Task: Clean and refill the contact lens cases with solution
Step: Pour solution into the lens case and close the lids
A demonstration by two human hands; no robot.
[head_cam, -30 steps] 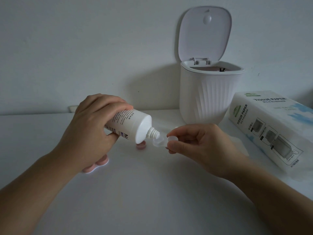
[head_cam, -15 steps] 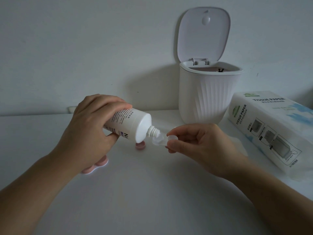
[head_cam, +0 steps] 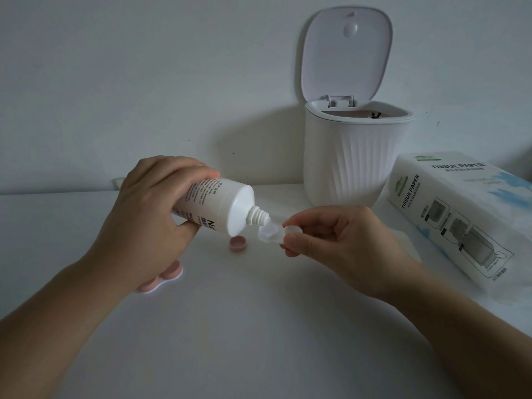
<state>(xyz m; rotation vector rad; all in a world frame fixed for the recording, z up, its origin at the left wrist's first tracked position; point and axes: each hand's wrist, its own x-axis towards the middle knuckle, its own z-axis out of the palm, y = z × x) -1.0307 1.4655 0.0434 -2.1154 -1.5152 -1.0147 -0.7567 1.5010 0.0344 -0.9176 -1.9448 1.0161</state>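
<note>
Left hand (head_cam: 149,220) grips solution bottle (head_cam: 218,208), fingers curled round it, nozzle tilted down over the open well of the clear lens case (head_cam: 272,236). Right hand (head_cam: 339,240) pinches that case at its capped end, held above the bench (head_cam: 259,326). Pink cap (head_cam: 239,244) lies on bench below the bottle. Pink lens case (head_cam: 164,279) sits beneath the left wrist. Bin (head_cam: 351,156) with lid raised and tissue pack (head_cam: 460,214) stand behind.

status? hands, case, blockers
Left hand grips bottle, nozzle tilted over clear case. Right hand pinches case above table. Pink cap beneath, pink case behind left wrist; nothing blocking.
</note>
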